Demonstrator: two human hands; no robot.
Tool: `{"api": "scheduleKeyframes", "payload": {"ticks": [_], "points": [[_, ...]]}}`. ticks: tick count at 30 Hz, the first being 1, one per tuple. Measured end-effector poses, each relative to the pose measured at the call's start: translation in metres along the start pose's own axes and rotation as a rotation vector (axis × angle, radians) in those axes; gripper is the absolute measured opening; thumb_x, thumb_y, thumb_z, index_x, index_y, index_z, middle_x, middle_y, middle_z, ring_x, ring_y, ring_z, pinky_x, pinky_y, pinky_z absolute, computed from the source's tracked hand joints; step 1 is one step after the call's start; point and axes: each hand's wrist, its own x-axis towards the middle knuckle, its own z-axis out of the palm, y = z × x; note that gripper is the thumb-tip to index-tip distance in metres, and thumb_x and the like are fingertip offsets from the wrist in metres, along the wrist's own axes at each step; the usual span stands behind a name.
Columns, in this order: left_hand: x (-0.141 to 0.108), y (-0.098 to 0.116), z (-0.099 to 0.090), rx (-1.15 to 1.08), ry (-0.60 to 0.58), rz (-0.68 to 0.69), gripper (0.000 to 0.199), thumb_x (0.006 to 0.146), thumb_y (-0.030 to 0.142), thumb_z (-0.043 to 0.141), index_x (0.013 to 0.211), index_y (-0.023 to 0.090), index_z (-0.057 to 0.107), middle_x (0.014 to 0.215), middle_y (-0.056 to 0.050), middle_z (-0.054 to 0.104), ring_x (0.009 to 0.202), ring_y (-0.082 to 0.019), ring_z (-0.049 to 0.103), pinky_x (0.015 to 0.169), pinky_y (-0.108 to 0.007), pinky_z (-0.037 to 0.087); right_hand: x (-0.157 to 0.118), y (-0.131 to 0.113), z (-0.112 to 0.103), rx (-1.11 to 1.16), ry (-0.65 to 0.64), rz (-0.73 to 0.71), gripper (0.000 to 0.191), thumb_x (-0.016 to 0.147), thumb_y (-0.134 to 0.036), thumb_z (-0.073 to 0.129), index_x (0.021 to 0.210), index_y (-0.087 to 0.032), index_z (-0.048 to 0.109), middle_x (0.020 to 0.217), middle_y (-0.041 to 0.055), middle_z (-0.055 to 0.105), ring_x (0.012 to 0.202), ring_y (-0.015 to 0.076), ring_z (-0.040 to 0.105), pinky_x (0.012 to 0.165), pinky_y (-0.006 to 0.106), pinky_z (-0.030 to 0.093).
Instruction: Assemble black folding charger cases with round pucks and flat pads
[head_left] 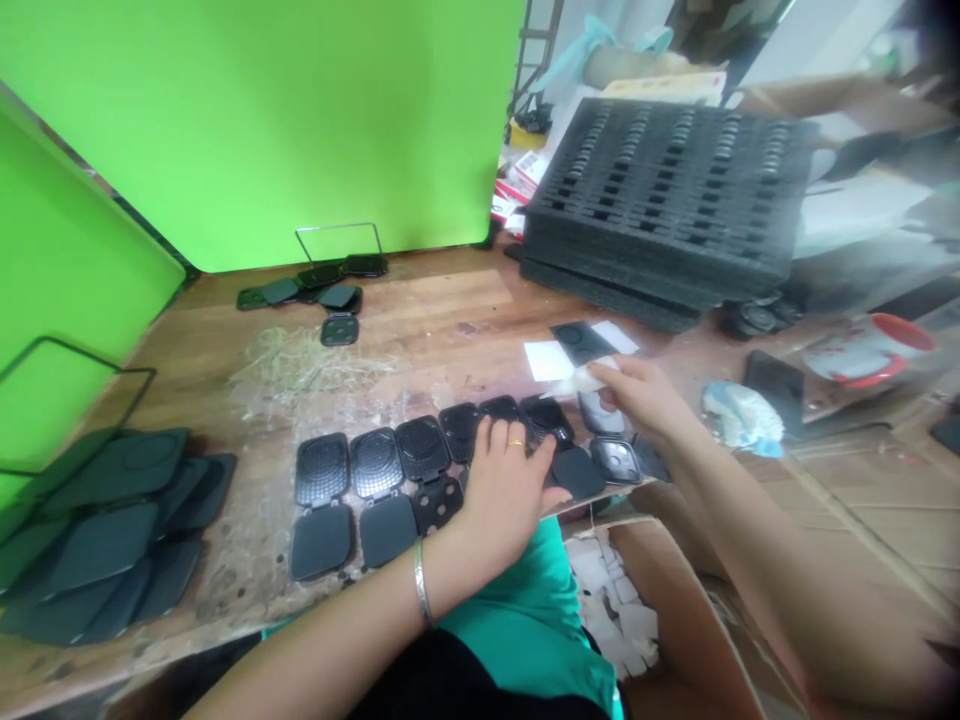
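My left hand (506, 480) lies spread over the row of black square cases (424, 448), its fingertips touching the ones near the middle. Between the fingers and thumb of my right hand (630, 390) is a white nozzle-tipped bottle (586, 380), its tip pointing left above the cases. The cases stand opened in a row along the front edge, each with a ridged upper half and a lower half. Some lower halves are flat dark panels (321, 541); another shows round holes (438, 503). Beyond the bottle lie a dark card (581, 342) and a white card (547, 361).
Dark panels (112, 530) are piled at the left. Clear string-like scraps (300, 370) and more cases (340, 329) lie farther back. A black foam tray stack (660, 200), a crumpled cloth (742, 415) and a mug (862, 350) stand right. A carton (697, 600) sits below the edge.
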Motion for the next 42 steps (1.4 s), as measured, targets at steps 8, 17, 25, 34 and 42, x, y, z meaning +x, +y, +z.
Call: {"api": "scheduleKeyframes", "payload": {"ticks": [8, 17, 25, 34, 42], "points": [[0.009, 0.003, 0.006, 0.043, -0.065, 0.003, 0.059, 0.084, 0.060, 0.061, 0.129, 0.022, 0.063, 0.115, -0.016, 0.057, 0.116, -0.034, 0.049, 0.111, -0.055, 0.028, 0.008, 0.007, 0.006, -0.291, 0.056, -0.143, 0.034, 0.074, -0.053, 0.055, 0.064, -0.021, 0.049, 0.051, -0.0040, 0.044, 0.051, 0.0125, 0.040, 0.050, 0.026, 0.028], [0.014, 0.004, 0.002, 0.041, -0.091, 0.007, 0.057, 0.084, 0.060, 0.061, 0.127, 0.022, 0.065, 0.116, -0.015, 0.057, 0.117, -0.034, 0.049, 0.113, -0.053, 0.027, 0.006, -0.005, 0.010, -0.643, 0.120, -0.416, 0.026, 0.077, -0.037, 0.052, 0.062, -0.023, 0.036, 0.056, -0.0018, 0.043, 0.055, 0.0146, 0.040, 0.056, 0.028, 0.028], [0.013, 0.003, 0.005, 0.035, -0.065, 0.011, 0.056, 0.085, 0.059, 0.061, 0.126, 0.020, 0.065, 0.116, -0.016, 0.057, 0.116, -0.034, 0.049, 0.112, -0.054, 0.027, -0.012, -0.016, -0.005, -0.768, -0.057, -0.463, 0.027, 0.079, -0.039, 0.050, 0.062, -0.022, 0.037, 0.058, -0.0002, 0.046, 0.056, 0.0141, 0.040, 0.056, 0.028, 0.026], [0.013, 0.004, 0.004, 0.052, -0.072, 0.013, 0.053, 0.085, 0.056, 0.063, 0.124, 0.020, 0.066, 0.112, -0.015, 0.058, 0.113, -0.033, 0.051, 0.111, -0.053, 0.029, -0.006, -0.021, 0.028, -0.677, -0.066, -0.526, 0.024, 0.080, -0.032, 0.049, 0.064, -0.023, 0.034, 0.064, 0.0011, 0.048, 0.060, 0.0148, 0.042, 0.059, 0.027, 0.029], [0.014, 0.004, 0.008, 0.069, -0.026, 0.014, 0.052, 0.083, 0.056, 0.066, 0.122, 0.021, 0.067, 0.109, -0.014, 0.059, 0.111, -0.032, 0.052, 0.110, -0.053, 0.032, 0.016, -0.019, 0.013, -0.635, 0.006, -0.472, 0.025, 0.077, -0.027, 0.056, 0.060, -0.022, 0.039, 0.059, -0.0009, 0.048, 0.058, 0.0136, 0.040, 0.057, 0.027, 0.028]]}}
